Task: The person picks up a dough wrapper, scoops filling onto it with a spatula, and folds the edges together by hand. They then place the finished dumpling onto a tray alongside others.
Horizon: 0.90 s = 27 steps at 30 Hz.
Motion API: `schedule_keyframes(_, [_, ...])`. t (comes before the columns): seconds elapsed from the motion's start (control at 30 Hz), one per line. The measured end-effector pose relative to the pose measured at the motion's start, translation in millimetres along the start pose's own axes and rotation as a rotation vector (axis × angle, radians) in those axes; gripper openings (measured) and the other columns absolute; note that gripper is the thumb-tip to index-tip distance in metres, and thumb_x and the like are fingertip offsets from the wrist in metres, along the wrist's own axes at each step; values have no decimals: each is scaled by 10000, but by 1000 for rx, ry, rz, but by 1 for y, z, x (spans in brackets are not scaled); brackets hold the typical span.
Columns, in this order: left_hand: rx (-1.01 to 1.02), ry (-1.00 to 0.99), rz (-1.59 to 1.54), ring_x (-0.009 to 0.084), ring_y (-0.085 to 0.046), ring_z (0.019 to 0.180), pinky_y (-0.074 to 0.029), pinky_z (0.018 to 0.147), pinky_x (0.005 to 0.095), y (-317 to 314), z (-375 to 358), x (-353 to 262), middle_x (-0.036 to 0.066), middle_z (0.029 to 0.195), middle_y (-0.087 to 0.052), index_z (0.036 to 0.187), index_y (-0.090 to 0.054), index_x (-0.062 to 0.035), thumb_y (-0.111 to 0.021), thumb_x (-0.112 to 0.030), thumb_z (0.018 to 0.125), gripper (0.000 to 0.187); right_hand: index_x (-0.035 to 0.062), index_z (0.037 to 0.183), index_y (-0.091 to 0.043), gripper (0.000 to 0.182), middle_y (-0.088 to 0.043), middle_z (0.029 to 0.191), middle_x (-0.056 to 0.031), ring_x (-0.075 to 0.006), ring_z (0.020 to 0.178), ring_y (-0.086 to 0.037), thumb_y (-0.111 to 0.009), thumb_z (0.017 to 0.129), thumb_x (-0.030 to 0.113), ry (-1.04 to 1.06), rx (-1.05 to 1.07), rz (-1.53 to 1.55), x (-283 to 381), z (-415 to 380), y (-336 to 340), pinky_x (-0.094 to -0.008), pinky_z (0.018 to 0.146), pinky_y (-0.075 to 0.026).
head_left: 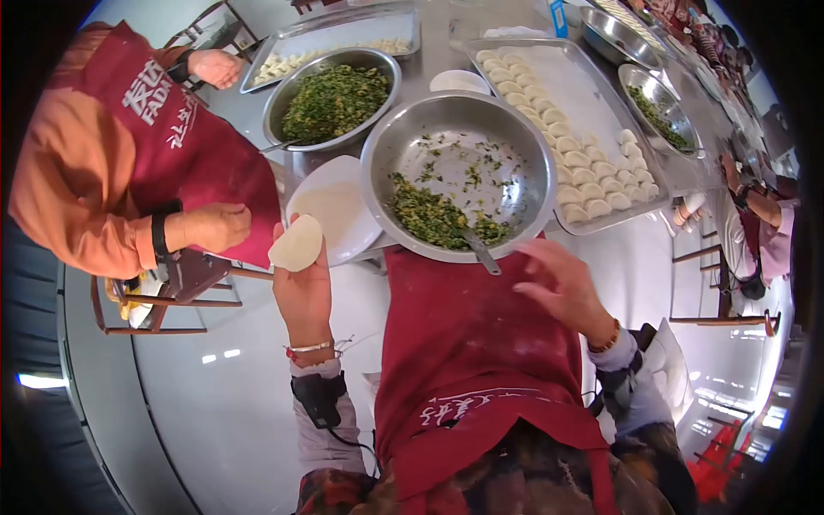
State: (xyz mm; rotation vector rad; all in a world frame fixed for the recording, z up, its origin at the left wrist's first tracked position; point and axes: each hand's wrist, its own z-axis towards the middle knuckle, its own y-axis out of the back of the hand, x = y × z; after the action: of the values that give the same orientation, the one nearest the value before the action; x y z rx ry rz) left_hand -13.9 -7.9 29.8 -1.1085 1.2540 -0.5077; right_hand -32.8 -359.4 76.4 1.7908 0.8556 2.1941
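Left hand [302, 287], fingers cupped, holds an unfilled round wrapper [297, 243]; right hand [562, 287], fingers loosely spread and empty, reaches for the spoon [477, 249] in the nearly emptied filling bowl [515, 129]. The tray [631, 103] carries rows of finished dumplings [584, 163]; little filling [433, 216] remains.

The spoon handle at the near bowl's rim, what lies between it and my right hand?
Nothing: in the head view only red apron shows between the spoon handle and the open right hand, which hovers just right of it.
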Motion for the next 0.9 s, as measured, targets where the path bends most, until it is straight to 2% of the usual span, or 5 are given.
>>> schedule_keyframes(0.23, [-16,265,-159,315,-493,1230,-420,1050,453,-5,-49,29,180,1327,-499,1291,-430,39,-392,-137,976,363,29,976,-646,168,-613,950,-94,-273,821,-596,-646,833,119,416,49,-72,-4,67,-34,-345,721,-492])
schedule_keyframes(0.33, [-107,357,-95,317,-511,1212,-427,1036,464,-2,-64,31,181,1312,-515,1278,-446,37,-385,-175,984,367,18,917,-666,146,-616,863,-88,-211,749,-615,-621,871,148,334,-48,-66,-22,93,-34,-314,682,-494])
schedule_keyframes(0.43, [-114,413,-35,328,-513,1207,-427,1030,467,-14,-68,31,185,1306,-519,1287,-440,27,-379,-226,993,393,1,902,-669,186,-622,797,-69,-138,663,-613,-609,902,177,-298,66,221,-21,108,-15,-276,611,-488])
schedule_keyframes(0.63, [-56,403,207,314,-551,1154,-475,972,427,-32,-67,55,169,1245,-551,1282,-431,22,-458,-217,981,386,-40,910,-674,246,-648,773,-52,-98,632,-606,-607,910,196,-29,-12,402,-44,145,-34,-244,557,-488])
schedule_keyframes(0.9, [-130,327,344,279,-599,1068,-498,931,366,-50,-53,89,168,1159,-583,1234,-450,43,-476,-160,977,328,-77,941,-655,314,-649,725,-100,-143,615,-641,-571,923,225,-343,138,589,-43,132,-37,-244,577,-539])
